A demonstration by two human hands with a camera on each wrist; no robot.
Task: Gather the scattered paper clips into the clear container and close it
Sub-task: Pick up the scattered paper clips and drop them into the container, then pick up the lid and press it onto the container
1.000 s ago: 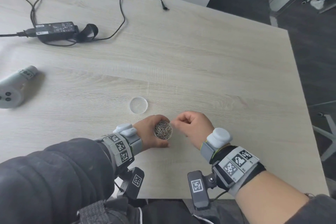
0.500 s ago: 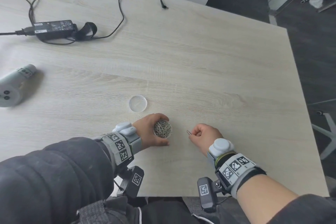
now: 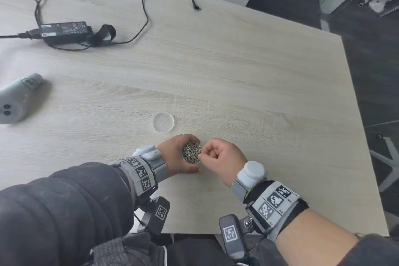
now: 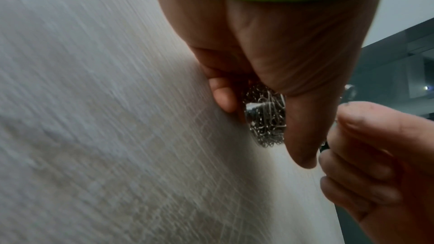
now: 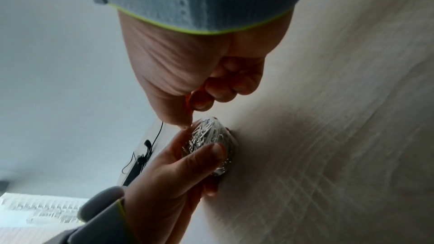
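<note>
A small clear round container (image 3: 190,151), heaped with silver paper clips, stands on the wooden table near the front edge. My left hand (image 3: 194,155) grips its sides, thumb on the near side and fingers on the far side. My right hand (image 3: 202,154) is at the container's right rim with curled fingers, thumb and forefinger pinched together. In the left wrist view a paper clip (image 4: 350,91) pokes out above that pinch, next to the container (image 4: 265,123). In the right wrist view the pinch (image 5: 186,126) sits over the pile of clips (image 5: 206,136). The clear lid (image 3: 163,122) lies flat just beyond.
A black power adapter (image 3: 64,30) with its looping cable lies at the back left. A grey cylindrical device (image 3: 15,101) lies at the left edge. The table's right edge (image 3: 354,136) drops to a dark floor with a chair base.
Half a second ago my right hand was out to the right pinching a clip on the table; it has come back left to the container's rim. My left hand kept its hold.
</note>
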